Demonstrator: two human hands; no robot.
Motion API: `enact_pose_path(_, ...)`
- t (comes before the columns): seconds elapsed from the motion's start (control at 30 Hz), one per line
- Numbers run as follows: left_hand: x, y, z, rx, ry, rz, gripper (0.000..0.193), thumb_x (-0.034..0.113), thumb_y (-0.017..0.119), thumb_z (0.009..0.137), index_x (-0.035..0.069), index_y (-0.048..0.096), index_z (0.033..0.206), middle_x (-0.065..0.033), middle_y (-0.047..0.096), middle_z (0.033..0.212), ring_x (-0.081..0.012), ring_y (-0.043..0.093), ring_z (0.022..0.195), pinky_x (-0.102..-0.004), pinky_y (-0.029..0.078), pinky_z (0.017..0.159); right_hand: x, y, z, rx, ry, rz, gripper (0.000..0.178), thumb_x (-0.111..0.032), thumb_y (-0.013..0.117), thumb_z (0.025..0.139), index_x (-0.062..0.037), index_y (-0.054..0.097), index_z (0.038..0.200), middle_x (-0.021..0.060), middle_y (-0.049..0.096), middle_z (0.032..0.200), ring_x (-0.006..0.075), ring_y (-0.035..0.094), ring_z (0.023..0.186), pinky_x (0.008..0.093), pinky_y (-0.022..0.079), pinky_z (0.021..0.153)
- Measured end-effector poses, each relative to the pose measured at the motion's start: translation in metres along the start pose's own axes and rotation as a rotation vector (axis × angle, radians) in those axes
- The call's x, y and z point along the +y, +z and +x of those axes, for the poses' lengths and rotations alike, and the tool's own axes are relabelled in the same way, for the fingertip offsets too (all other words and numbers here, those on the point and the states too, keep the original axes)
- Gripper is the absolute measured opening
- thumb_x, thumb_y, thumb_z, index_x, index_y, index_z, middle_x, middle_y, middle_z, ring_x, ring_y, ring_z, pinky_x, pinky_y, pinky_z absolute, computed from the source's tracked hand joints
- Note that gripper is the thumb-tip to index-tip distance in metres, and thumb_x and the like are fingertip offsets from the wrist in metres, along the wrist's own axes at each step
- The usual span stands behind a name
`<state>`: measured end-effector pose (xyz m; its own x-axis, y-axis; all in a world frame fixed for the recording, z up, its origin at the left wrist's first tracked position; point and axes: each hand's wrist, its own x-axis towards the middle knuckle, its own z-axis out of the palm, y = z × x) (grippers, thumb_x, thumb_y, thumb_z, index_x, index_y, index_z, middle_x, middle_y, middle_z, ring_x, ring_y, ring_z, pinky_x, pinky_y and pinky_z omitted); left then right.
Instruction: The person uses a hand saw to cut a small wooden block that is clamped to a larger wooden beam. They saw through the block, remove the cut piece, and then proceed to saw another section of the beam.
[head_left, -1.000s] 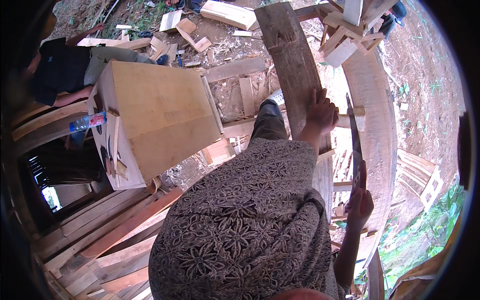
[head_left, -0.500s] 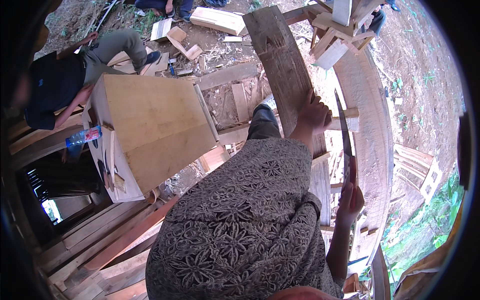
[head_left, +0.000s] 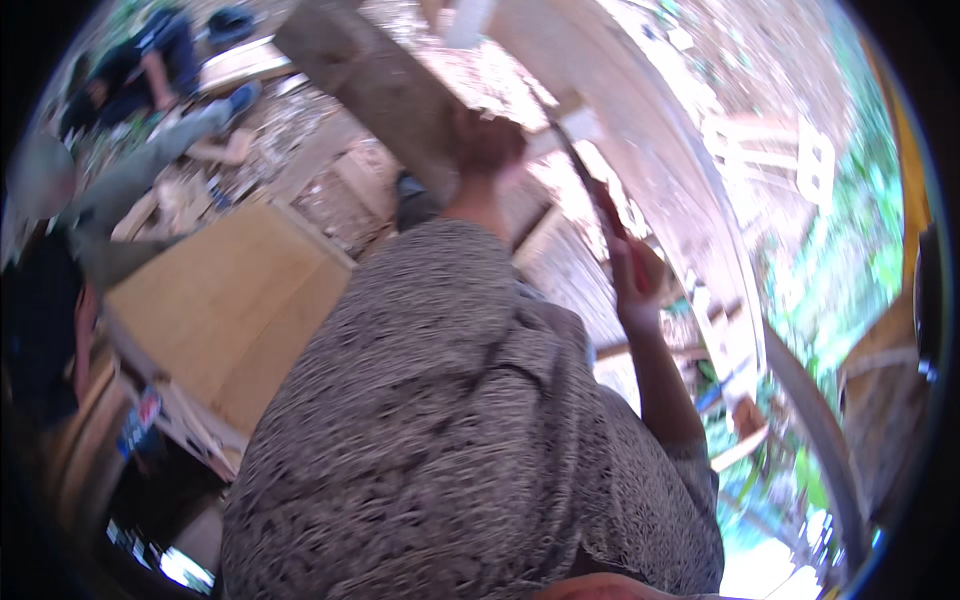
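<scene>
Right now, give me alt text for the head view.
A person's right grip holds a red-handled, long-bladed tool, while the left grip is on a brown plank; a yellowish wooden box stands left. Blur softens the view.

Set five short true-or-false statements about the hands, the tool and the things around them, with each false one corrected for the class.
1. The right hand holds a saw. True.
2. The left hand holds a second saw. False: it is on a dark board.
3. The saw's handle is red. True.
4. The plastic bottle is at the right of the picture. False: the bottle is at the left.
5. The person's shirt is plain white. False: the shirt is grey-brown and patterned.
</scene>
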<state>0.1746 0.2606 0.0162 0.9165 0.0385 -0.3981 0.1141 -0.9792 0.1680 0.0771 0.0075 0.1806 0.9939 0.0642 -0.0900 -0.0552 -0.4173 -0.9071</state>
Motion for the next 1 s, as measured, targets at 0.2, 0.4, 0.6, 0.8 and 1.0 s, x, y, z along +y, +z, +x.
enact_pose_path(0.2,0.016,-0.007,-0.012,0.271,0.059,0.021,0.044,0.043,0.037,0.101,0.015,0.071,0.1,-0.0065,0.072,0.108,-0.0283,0.056,0.123,-0.0598,0.015,0.123,-0.021,-0.004,0.009,-0.128,0.217,-0.117,0.043,-0.031,0.067,0.102,0.0002,0.057,0.073,0.0052,0.048,0.06,0.0128,0.042,0.057,0.0346,0.035,0.054)
enact_pose_path(0.4,0.007,0.0,-0.014,0.291,0.051,-0.02,0.046,0.042,0.035,0.102,0.014,0.071,0.101,-0.0068,0.071,0.112,-0.0306,0.053,0.126,-0.0619,0.011,0.124,-0.026,0.01,0.019,-0.192,0.196,-0.177,0.044,-0.034,0.066,0.103,-0.0022,0.059,0.074,0.0016,0.048,0.059,0.0089,0.042,0.059,0.0321,0.036,0.055)
enact_pose_path(0.6,0.009,-0.007,-0.013,0.183,0.033,-0.04,0.047,0.044,0.042,0.1,0.01,0.072,0.112,-0.0076,0.071,0.12,-0.0273,0.049,0.132,-0.059,0.008,0.126,-0.036,-0.004,0.006,-0.216,0.271,-0.229,0.042,-0.032,0.067,0.101,-0.0033,0.057,0.072,0.0022,0.046,0.058,0.0103,0.041,0.056,0.0329,0.034,0.052)
enact_pose_path(0.8,0.009,-0.006,-0.014,0.181,0.051,-0.029,0.046,0.044,0.042,0.099,0.012,0.072,0.112,-0.0074,0.071,0.119,-0.0271,0.049,0.132,-0.0593,0.009,0.126,-0.06,-0.051,-0.027,-0.243,0.325,-0.262,0.047,-0.029,0.068,0.099,-0.0048,0.049,0.064,0.0031,0.045,0.055,0.0122,0.041,0.052,0.0338,0.032,0.049)
enact_pose_path(1.0,0.008,-0.001,-0.011,0.195,0.052,-0.042,0.046,0.044,0.042,0.099,0.012,0.073,0.111,-0.0077,0.071,0.119,-0.0282,0.048,0.133,-0.0596,0.009,0.126,-0.024,-0.016,-0.001,-0.241,0.187,-0.202,0.036,-0.029,0.066,0.103,-0.0018,0.063,0.079,0.0004,0.05,0.061,0.0079,0.043,0.058,0.0307,0.035,0.053)
